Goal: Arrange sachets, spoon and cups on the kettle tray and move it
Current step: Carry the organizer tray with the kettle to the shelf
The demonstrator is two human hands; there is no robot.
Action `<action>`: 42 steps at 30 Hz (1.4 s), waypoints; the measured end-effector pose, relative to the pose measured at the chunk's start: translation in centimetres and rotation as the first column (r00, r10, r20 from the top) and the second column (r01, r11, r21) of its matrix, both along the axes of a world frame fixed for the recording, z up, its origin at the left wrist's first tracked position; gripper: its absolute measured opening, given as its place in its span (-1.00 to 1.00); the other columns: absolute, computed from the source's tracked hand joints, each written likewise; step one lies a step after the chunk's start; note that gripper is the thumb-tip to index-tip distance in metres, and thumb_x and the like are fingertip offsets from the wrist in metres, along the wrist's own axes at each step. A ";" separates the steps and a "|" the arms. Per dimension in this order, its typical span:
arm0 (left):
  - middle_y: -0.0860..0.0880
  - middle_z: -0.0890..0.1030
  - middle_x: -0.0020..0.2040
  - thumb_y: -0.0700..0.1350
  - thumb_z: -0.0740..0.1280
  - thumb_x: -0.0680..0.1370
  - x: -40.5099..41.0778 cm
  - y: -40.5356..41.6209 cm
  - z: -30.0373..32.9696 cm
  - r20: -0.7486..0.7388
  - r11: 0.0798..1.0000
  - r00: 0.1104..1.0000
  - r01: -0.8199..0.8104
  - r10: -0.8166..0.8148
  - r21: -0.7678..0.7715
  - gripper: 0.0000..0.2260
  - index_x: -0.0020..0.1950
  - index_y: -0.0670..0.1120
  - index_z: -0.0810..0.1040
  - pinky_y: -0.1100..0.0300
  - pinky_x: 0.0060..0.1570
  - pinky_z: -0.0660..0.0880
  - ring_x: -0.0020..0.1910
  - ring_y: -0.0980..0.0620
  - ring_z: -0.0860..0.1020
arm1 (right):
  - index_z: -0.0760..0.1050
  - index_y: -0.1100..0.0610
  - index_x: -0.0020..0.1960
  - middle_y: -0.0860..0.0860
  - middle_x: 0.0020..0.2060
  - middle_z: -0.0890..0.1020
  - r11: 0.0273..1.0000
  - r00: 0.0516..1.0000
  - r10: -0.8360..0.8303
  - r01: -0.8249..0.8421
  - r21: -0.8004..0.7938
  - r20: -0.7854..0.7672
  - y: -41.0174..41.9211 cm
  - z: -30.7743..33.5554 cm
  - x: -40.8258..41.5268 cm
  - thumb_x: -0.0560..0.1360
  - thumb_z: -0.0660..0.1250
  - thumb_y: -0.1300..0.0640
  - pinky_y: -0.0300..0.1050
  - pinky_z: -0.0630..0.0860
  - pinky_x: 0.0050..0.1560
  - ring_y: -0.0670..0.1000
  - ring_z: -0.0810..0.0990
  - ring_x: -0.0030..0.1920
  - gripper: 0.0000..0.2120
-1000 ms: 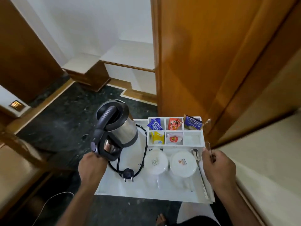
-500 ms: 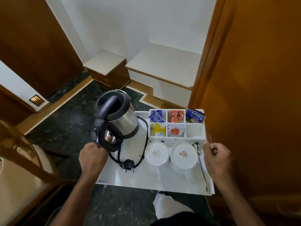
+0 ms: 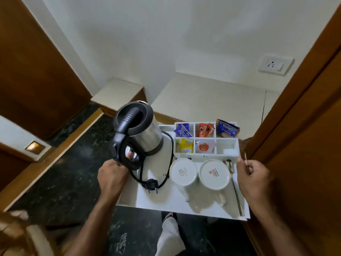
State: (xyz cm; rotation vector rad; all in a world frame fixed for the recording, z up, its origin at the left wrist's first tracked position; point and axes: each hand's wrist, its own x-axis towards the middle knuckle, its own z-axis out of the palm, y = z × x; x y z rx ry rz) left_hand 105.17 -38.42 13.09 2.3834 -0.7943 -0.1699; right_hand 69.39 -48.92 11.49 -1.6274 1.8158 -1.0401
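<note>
Right edge of tray (image 3: 166, 204) hidden under right hand (image 3: 253, 179), clamped there. Left hand (image 3: 112, 174) gripped kettle (image 3: 144, 135) handle. Spoon (image 3: 234, 185) lay lengthwise, bowl pointing away.

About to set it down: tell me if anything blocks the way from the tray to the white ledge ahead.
Nothing visible does. The tray is carried toward the white ledge, whose surface looks bare; the wooden door flanks it on the right.

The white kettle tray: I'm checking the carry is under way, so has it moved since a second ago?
Yes. The white kettle tray has moved toward the white ledge by the wall socket, away from the wooden panel.
</note>
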 end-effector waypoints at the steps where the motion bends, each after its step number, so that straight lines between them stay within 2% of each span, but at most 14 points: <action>1: 0.00 0.49 -0.52 0.25 0.27 0.36 0.8 -1.1 -0.1 0.009 1.000 1.000 0.022 -0.022 -0.005 -0.53 -0.48 -0.14 0.45 0.09 -0.45 0.45 -0.49 -0.08 0.48 | 0.38 0.08 -0.42 -0.05 -0.60 0.42 1.000 1.000 -0.006 0.006 -0.005 0.002 -0.6 0.0 0.8 0.51 0.30 -0.05 -0.17 0.34 -0.57 -0.08 0.41 -0.57 -0.63; 2: 0.00 0.48 -0.53 0.25 0.26 0.35 2.1 -3.2 -0.2 0.019 0.999 0.998 0.052 -0.051 -0.014 -0.53 -0.49 -0.14 0.44 0.11 -0.46 0.42 -0.49 -0.08 0.47 | 0.35 0.08 -0.43 -0.05 -0.62 0.40 1.000 1.000 -0.020 0.020 -0.014 0.001 -2.0 0.1 2.2 0.51 0.31 -0.03 -0.27 0.27 -0.59 -0.07 0.41 -0.56 -0.61; 4: 0.03 0.46 -0.53 0.20 0.26 0.34 4.8 -7.4 -0.2 0.004 0.995 0.995 0.096 -0.096 -0.011 -0.59 -0.51 -0.11 0.41 0.10 -0.45 0.42 -0.48 -0.09 0.47 | 0.38 0.09 -0.42 -0.06 -0.60 0.44 0.998 0.998 -0.057 0.057 -0.010 0.005 -4.6 0.0 4.6 0.51 0.33 0.01 -0.29 0.27 -0.58 -0.09 0.44 -0.55 -0.64; 6: 0.09 0.42 -0.52 0.22 0.29 0.37 7.1 -11.1 -0.2 0.012 0.990 0.990 0.143 -0.144 0.011 -0.60 -0.51 -0.04 0.39 0.10 -0.44 0.40 -0.46 -0.07 0.45 | 0.44 0.10 -0.37 -0.05 -0.55 0.51 0.996 0.995 -0.092 0.092 0.004 -0.026 -6.8 -0.3 6.5 0.51 0.33 0.02 -0.15 0.36 -0.51 -0.06 0.47 -0.51 -0.68; 9: 0.13 0.38 -0.50 0.24 0.30 0.38 9.5 -16.2 -0.2 0.001 0.978 0.978 0.207 -0.207 0.009 -0.63 -0.50 0.04 0.37 0.11 -0.39 0.36 -0.42 -0.10 0.45 | 0.49 0.12 -0.34 0.00 -0.51 0.55 0.992 0.991 -0.125 0.127 0.028 -0.049 -9.5 -0.7 8.6 0.53 0.31 0.03 -0.10 0.42 -0.43 0.05 0.51 -0.46 -0.70; 14: 0.16 0.42 -0.48 0.22 0.31 0.41 11.2 -24.6 -1.1 -0.038 0.948 0.948 0.316 -0.315 0.037 -0.64 -0.49 0.05 0.41 0.12 -0.38 0.36 -0.41 -0.07 0.47 | 0.46 0.18 -0.39 0.06 -0.53 0.53 0.971 0.967 -0.227 0.234 0.047 -0.113 -14.6 -1.5 10.2 0.53 0.32 0.06 -0.11 0.35 -0.48 0.09 0.47 -0.50 -0.65; 17: 0.11 0.42 -0.47 0.18 0.29 0.39 10.9 -29.4 -2.0 -0.062 0.937 0.936 0.348 -0.346 0.031 -0.70 -0.49 0.08 0.40 0.10 -0.33 0.39 -0.40 -0.08 0.46 | 0.38 0.18 -0.43 0.02 -0.59 0.44 0.962 0.957 -0.258 0.267 0.058 -0.135 -17.7 -2.6 10.4 0.53 0.32 0.08 -0.17 0.25 -0.53 0.00 0.38 -0.56 -0.61; 21: 0.00 0.47 -0.44 0.03 0.36 0.49 9.8 -35.2 -3.9 -0.048 0.930 0.932 0.361 -0.358 0.076 -0.65 -0.48 0.05 0.40 0.09 -0.34 0.38 -0.40 -0.11 0.47 | 0.36 0.14 -0.41 0.00 -0.57 0.44 0.958 0.955 -0.261 0.274 0.085 -0.144 -22.1 -4.1 9.5 0.54 0.31 0.09 -0.20 0.18 -0.55 -0.03 0.37 -0.54 -0.63; 25: -0.11 0.58 -0.34 0.00 0.33 0.51 8.4 -40.5 -5.8 -0.056 0.922 0.928 0.372 -0.368 0.107 -0.71 -0.40 -0.03 0.47 0.07 -0.34 0.42 -0.37 -0.13 0.50 | 0.45 0.21 -0.33 0.08 -0.48 0.54 0.940 0.943 -0.263 0.298 0.168 -0.203 -26.2 -5.6 8.4 0.55 0.29 0.03 -0.11 0.36 -0.46 0.11 0.51 -0.45 -0.65; 27: -0.16 0.58 -0.32 0.00 0.28 0.49 8.0 -42.5 -6.9 -0.034 0.910 0.920 0.390 -0.390 0.138 -0.75 -0.34 -0.08 0.51 0.05 -0.30 0.44 -0.33 -0.19 0.51 | 0.47 0.22 -0.31 0.11 -0.44 0.57 0.932 0.945 -0.247 0.292 0.215 -0.214 -28.0 -6.3 7.9 0.56 0.27 0.03 -0.07 0.38 -0.39 0.15 0.52 -0.40 -0.65; 31: -0.20 0.61 -0.26 -0.08 0.29 0.52 7.3 -45.7 -9.3 -0.031 0.878 0.901 0.429 -0.432 0.211 -0.81 -0.26 -0.13 0.56 0.10 -0.28 0.34 -0.35 -0.11 0.40 | 0.47 0.18 -0.26 0.10 -0.38 0.59 0.903 0.950 -0.202 0.275 0.330 -0.240 -30.9 -7.7 7.4 0.56 0.25 0.02 -0.05 0.46 -0.32 0.13 0.55 -0.34 -0.70; 35: -0.15 0.58 -0.28 -0.13 0.28 0.51 7.3 -48.0 -11.4 -0.073 0.852 0.892 0.448 -0.446 0.272 -0.82 -0.30 -0.08 0.48 0.10 -0.29 0.38 -0.35 -0.12 0.44 | 0.45 0.12 -0.25 0.02 -0.38 0.55 0.856 0.936 -0.201 0.312 0.413 -0.289 -33.0 -9.1 7.6 0.56 0.26 0.02 -0.16 0.33 -0.35 0.06 0.52 -0.34 -0.74; 39: -0.16 0.60 -0.28 -0.13 0.26 0.50 7.7 -49.3 -13.0 -0.094 0.816 0.881 0.466 -0.464 0.341 -0.84 -0.27 -0.12 0.51 0.08 -0.26 0.44 -0.33 -0.18 0.48 | 0.48 0.22 -0.19 0.15 -0.26 0.61 0.831 0.925 -0.199 0.335 0.445 -0.324 -34.3 -10.6 7.9 0.56 0.24 0.04 -0.14 0.33 -0.28 0.13 0.51 -0.27 -0.73; 42: -0.18 0.61 -0.28 -0.14 0.27 0.49 7.7 -49.7 -13.4 -0.111 0.807 0.880 0.468 -0.461 0.360 -0.85 -0.26 -0.14 0.53 0.06 -0.26 0.48 -0.34 -0.20 0.50 | 0.47 0.21 -0.20 0.19 -0.22 0.63 0.828 0.916 -0.224 0.360 0.430 -0.334 -34.8 -11.1 8.1 0.56 0.24 0.05 -0.13 0.32 -0.26 0.15 0.51 -0.27 -0.74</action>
